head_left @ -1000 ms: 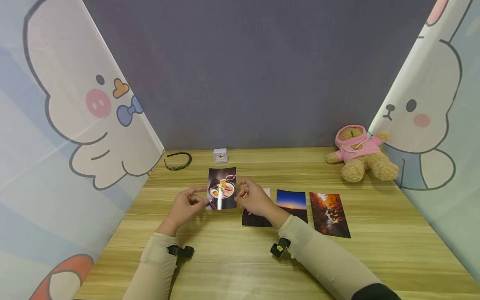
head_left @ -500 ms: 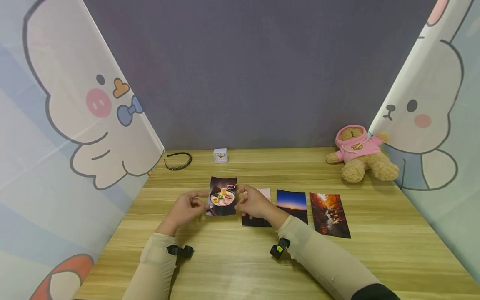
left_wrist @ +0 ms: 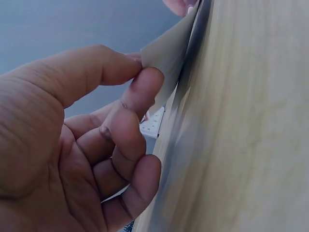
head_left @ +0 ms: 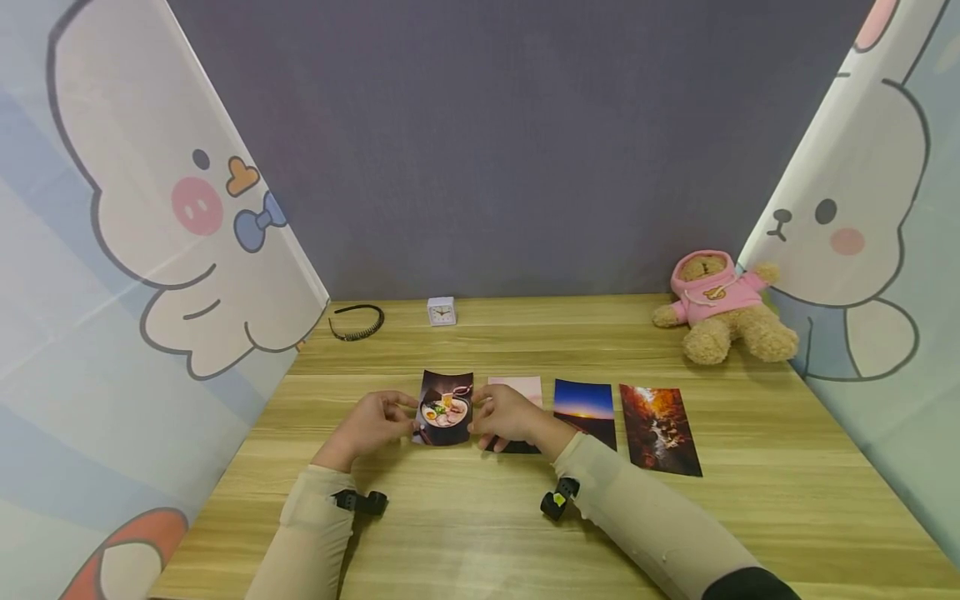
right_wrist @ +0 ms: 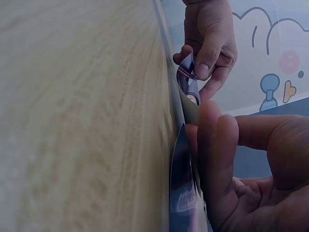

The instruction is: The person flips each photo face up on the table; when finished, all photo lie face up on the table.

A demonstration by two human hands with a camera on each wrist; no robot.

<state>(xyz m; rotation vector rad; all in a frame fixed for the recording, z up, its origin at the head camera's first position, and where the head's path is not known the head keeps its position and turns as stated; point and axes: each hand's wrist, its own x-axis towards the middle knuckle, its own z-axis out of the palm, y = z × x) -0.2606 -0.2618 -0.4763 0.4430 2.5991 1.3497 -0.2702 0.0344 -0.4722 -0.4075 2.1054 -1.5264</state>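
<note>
A photo print of a ramen bowl (head_left: 446,410) lies between my two hands, low over the wooden table. My left hand (head_left: 372,429) pinches its left edge between thumb and index finger. On the opposite edge my right hand (head_left: 513,417) grips it, partly covering a pink-and-dark photo print (head_left: 517,387). The left wrist view shows the pale back of the ramen print (left_wrist: 166,55), its near edge bent up off the tabletop. Seen from the right wrist, the other photo print (right_wrist: 182,179) lies right under my right fingers.
To the right lie a sunset photo print (head_left: 585,402) and an autumn stream photo print (head_left: 662,429), in one row. A black headband (head_left: 358,333) and a small white clock (head_left: 441,312) are at the back. A teddy bear in a pink hoodie (head_left: 720,302) sits back right.
Both hands have lowered the ramen print and drawn it slightly toward me, bringing it level with the row of other prints. The other things have stayed put.
</note>
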